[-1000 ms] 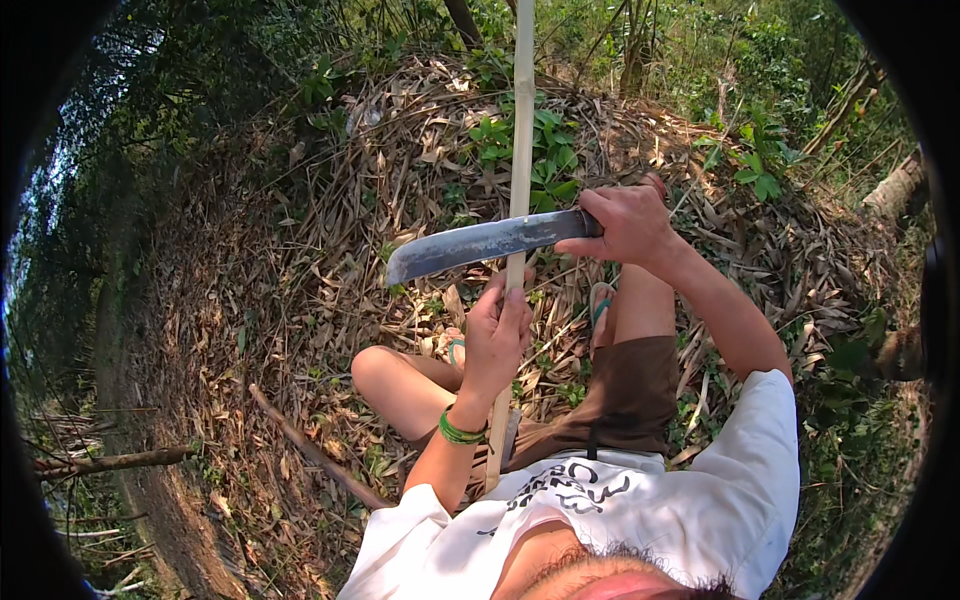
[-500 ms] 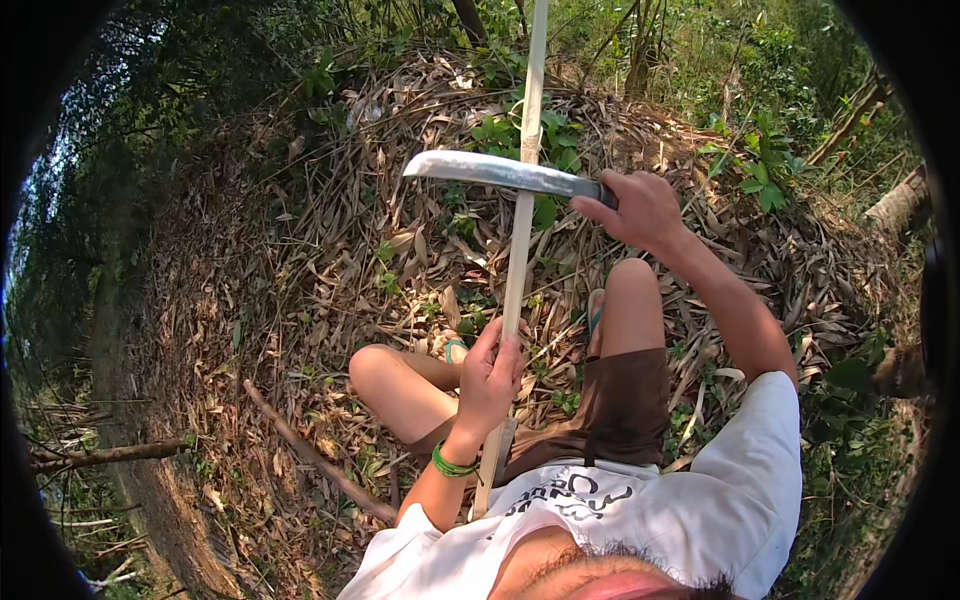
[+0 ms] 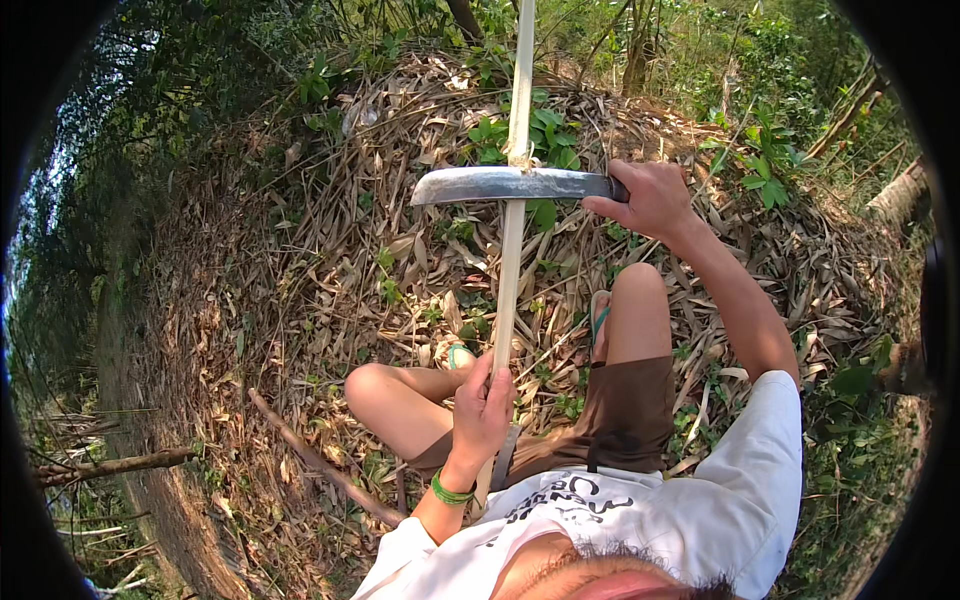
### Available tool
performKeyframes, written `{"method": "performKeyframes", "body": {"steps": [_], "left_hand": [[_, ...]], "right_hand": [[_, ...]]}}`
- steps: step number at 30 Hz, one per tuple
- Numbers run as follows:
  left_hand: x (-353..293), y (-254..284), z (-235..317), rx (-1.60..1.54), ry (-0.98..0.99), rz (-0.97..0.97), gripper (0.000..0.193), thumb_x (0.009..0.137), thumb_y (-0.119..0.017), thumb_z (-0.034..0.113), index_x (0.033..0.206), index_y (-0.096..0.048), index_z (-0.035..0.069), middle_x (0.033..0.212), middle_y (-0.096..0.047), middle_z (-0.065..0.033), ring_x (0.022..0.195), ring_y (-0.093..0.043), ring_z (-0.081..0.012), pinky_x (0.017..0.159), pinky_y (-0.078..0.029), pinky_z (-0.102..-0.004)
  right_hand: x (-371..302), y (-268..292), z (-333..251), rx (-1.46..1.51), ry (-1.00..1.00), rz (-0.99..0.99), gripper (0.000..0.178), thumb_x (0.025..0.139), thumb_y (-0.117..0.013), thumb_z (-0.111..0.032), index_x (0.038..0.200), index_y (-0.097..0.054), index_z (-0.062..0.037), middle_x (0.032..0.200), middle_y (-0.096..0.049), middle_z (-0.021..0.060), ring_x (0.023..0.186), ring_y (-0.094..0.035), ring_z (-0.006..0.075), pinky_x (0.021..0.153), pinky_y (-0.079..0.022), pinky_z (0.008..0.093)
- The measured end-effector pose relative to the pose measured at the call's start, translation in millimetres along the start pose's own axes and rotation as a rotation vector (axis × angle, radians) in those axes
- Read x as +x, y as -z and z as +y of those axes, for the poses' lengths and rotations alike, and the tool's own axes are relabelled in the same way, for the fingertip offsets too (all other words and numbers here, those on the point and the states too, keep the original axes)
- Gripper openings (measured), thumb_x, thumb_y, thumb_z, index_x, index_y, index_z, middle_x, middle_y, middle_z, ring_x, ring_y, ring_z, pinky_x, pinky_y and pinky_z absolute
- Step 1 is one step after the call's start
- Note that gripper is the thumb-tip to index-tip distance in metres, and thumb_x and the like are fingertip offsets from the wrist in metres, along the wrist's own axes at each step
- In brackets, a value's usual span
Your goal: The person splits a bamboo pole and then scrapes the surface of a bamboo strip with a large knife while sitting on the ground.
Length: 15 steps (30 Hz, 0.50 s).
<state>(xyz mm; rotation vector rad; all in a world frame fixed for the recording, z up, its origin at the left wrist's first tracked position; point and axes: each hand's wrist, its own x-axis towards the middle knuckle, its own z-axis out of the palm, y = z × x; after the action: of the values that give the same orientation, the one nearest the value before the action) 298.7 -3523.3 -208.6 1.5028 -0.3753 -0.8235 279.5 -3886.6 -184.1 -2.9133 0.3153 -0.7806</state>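
A long pale strip, apparently split bamboo (image 3: 511, 270), runs from beside my waist out past the far edge of the view. My left hand (image 3: 483, 415), with a green band at its wrist, is closed round its near part by my bent knee. Farther out, my right hand (image 3: 650, 203) grips the dark handle of a machete (image 3: 480, 186). Its broad, slightly hooked blade lies crosswise over the strip, pointing left. Pale shavings (image 3: 525, 165) bunch at the blade's far side. Whether the edge bites into the strip cannot be made out.
Dry leaves (image 3: 330, 270) and small green plants (image 3: 768, 180) cover the ground round my bent legs. To the left lie a brown stick (image 3: 320, 460) and a broken branch (image 3: 110, 467). A log end (image 3: 898, 195) shows at right; bushes stand behind.
My left hand has drawn back toward my body, and the strip has shifted slightly left. The machete has come slightly nearer and to the right. Shavings now show more plainly at the blade.
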Motion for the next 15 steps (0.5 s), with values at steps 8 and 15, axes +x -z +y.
{"method": "performKeyframes", "body": {"steps": [8, 15], "left_hand": [[-2.5, 6.3, -4.7, -0.074, 0.038, 0.000, 0.029, 0.108, -0.047, 0.021, 0.131, -0.050, 0.003, 0.062, -0.034, 0.0090, 0.050, -0.029, -0.0004, 0.044, -0.025, -0.0185], [16.8, 24.7, -18.9, -0.086, 0.089, 0.077, 0.027, 0.109, -0.045, 0.021, 0.128, -0.051, 0.003, 0.064, -0.037, 0.0085, 0.051, -0.031, 0.0006, 0.043, -0.027, -0.0165]], "right_hand": [[-1.9, -39.2, -3.8, 0.148, -0.006, -0.037, 0.073, 0.086, -0.050, -0.079, 0.066, -0.057, -0.0088, 0.051, -0.056, 0.0099, 0.047, -0.062, 0.0286, 0.045, -0.047, 0.0452], [-5.6, -55.0, -52.3, 0.059, 0.202, -0.284, 0.072, 0.083, -0.055, -0.079, 0.067, -0.056, -0.0092, 0.052, -0.054, 0.0088, 0.048, -0.060, 0.0310, 0.051, -0.046, 0.0433]]}}
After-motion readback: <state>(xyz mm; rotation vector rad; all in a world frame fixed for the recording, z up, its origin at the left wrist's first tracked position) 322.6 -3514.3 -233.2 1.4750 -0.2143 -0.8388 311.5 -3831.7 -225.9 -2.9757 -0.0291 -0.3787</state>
